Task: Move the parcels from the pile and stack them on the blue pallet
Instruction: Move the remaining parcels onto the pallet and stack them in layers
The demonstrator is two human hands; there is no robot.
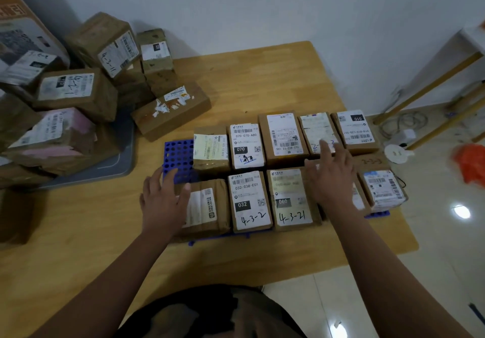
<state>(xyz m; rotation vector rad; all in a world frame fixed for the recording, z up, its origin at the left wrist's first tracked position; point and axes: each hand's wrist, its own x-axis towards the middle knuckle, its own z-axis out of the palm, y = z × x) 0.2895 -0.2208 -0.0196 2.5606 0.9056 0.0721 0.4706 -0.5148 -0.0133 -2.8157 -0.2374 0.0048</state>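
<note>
Two rows of labelled parcels [284, 138] fill the blue pallet [178, 159] in the middle of the wooden surface [262, 75], and only its back-left corner shows bare grid. The left hand [162, 201] lies flat on the left end of the front-left parcel [210, 206], fingers [183, 193] straight and slightly apart, gripping nothing. The right hand [332, 180] is spread over the right side of the stack, fingers splayed and pointing away. It's blurred, so I can't tell if it presses down. Between the hands sit the parcels marked 4-3-2 [249, 201] and 4-3-21 [290, 198]. Off to the left, the pile [78, 93] is heaped on a grey tray [123, 161], one flat box [170, 111] leaning off it onto the surface.
</note>
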